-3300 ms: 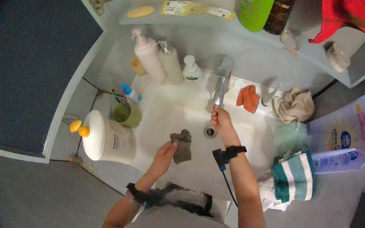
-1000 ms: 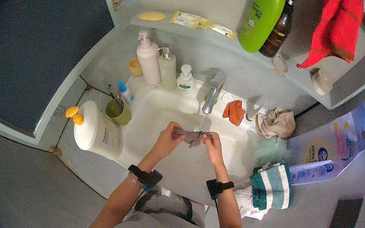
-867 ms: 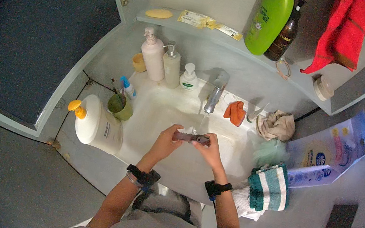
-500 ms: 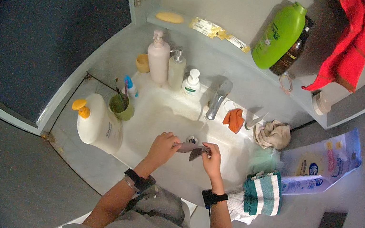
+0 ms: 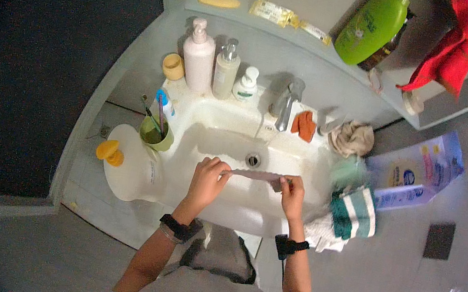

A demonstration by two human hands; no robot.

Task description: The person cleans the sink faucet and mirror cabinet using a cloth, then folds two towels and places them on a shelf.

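Over the white sink point(image 5: 202, 134) my left hand point(image 5: 208, 180) and my right hand point(image 5: 292, 196) pinch opposite ends of a thin greyish-mauve strip of cloth point(image 5: 254, 175). The strip is drawn out nearly straight between them, its right end partly folded at my right fingers. Whether it is a sock or another small cloth I cannot make out. Just beyond it lies the round drain point(image 5: 253, 160), and behind that stands the chrome faucet point(image 5: 288, 105). Both wrists wear black bands.
Pump bottles point(image 5: 199, 57) line the back rim. A green cup point(image 5: 156, 135) with toothbrushes and a big white bottle point(image 5: 130, 166) stand left. An orange cloth point(image 5: 304, 125), a beige cloth point(image 5: 351, 138), a striped towel point(image 5: 354, 213) and a purple package point(image 5: 418, 171) are right. Above runs a shelf point(image 5: 219, 10).
My hands have moved apart, my right hand shifting rightward, and the cloth strip, folded before, is now stretched out. The whole view has shifted, with the shelf higher in the picture.
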